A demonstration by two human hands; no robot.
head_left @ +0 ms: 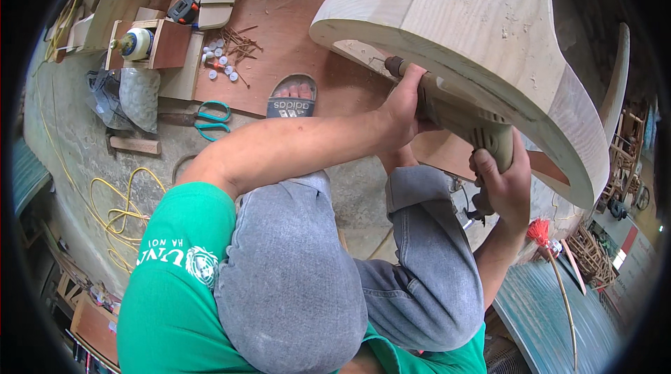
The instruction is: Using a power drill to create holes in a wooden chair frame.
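An olive-green power drill (458,112) is held between my two hands, its dark chuck and thin bit toward the left. My left hand (405,105) wraps around its front part just behind the chuck, with the thumb on top. At the rear end, my right hand (507,182) grips the drill's handle. Close above the drill lies a large curved piece of pale wood (489,21) with shavings on its face. The drill runs along the underside of the wood's curved edge. Whether the bit touches wood I cannot tell.
On a reddish board (279,31) lie long screws (241,45), white round caps (222,59) and a tape measure (183,10). A glue bottle (136,44) rests in a wooden box. Teal-handled scissors (212,121), a hammer (134,145) and yellow cord (126,213) lie left.
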